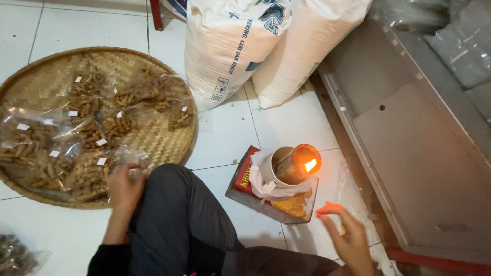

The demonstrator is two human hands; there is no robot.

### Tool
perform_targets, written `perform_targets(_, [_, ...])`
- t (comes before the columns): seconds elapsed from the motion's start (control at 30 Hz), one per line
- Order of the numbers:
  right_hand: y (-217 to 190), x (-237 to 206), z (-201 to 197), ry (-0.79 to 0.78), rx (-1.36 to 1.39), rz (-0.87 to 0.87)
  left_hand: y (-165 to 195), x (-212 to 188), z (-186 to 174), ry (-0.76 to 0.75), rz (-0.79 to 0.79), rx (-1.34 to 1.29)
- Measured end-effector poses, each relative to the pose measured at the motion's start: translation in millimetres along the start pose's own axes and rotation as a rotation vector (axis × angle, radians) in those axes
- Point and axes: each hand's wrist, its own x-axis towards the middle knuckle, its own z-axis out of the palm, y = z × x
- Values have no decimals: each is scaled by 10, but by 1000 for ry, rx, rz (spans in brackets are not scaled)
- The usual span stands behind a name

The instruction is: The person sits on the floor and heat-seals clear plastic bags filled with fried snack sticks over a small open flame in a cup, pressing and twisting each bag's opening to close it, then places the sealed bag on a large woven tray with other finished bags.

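The left hand (124,187) is stretched out to the left past the bent knee. Its fingers curl shut around something. The dark sleeve covers that arm down to the wrist. The right hand (349,236) is low on the right, lifted a little, with fingers spread loosely apart.
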Motion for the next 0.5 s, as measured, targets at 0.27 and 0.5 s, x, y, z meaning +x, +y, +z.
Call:
perform_targets(0.27, [-376, 90, 98, -304, -43, 137, 1057, 754, 641, -100, 318, 149])
perform_targets(0.5, [-454, 119, 147, -295, -90, 131, 1527, 988, 759, -360, 570, 241])
